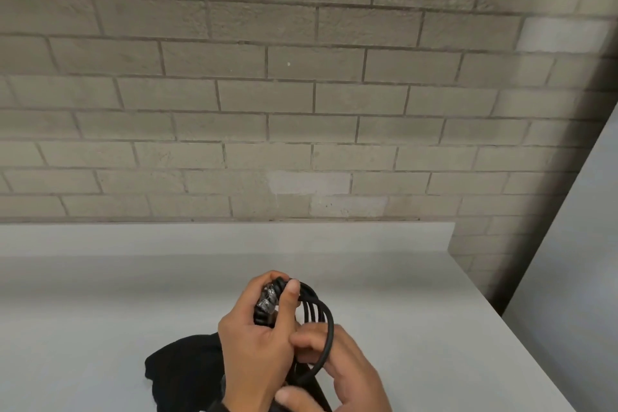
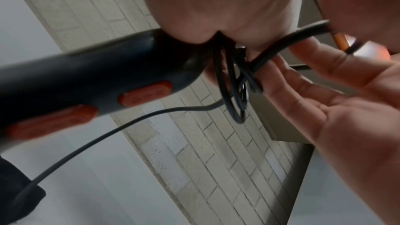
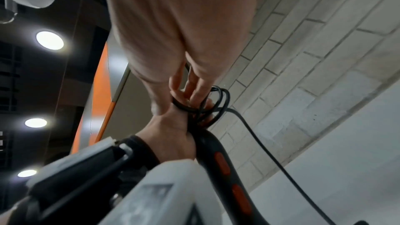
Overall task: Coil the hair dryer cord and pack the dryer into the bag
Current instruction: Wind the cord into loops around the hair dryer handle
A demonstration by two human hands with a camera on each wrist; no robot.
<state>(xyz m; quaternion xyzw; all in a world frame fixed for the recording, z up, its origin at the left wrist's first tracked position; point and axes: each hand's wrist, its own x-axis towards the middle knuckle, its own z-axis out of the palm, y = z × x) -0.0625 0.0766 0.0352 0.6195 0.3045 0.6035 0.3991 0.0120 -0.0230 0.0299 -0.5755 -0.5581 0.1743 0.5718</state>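
Note:
The black cord [image 1: 329,328] is wound in several loops above the table. My left hand [image 1: 254,338] grips the bundled loops, thumb pressed on top, together with the end of the dryer handle [image 2: 97,78], which is dark with orange buttons. My right hand [image 1: 351,371] sits just right of it, fingers curled around the outer loop. In the right wrist view the loops [image 3: 216,105] sit between the fingers of both hands above the handle [image 3: 220,163]. A loose stretch of cord [image 2: 108,133] trails down. The black bag [image 1: 180,368] lies crumpled on the table under my left wrist.
The white table [image 1: 100,294] spreads to the left and ahead, ending at a grey brick wall [image 1: 301,94]. The table's right edge runs diagonally past my right hand. A pale panel [image 1: 575,261] stands at the far right.

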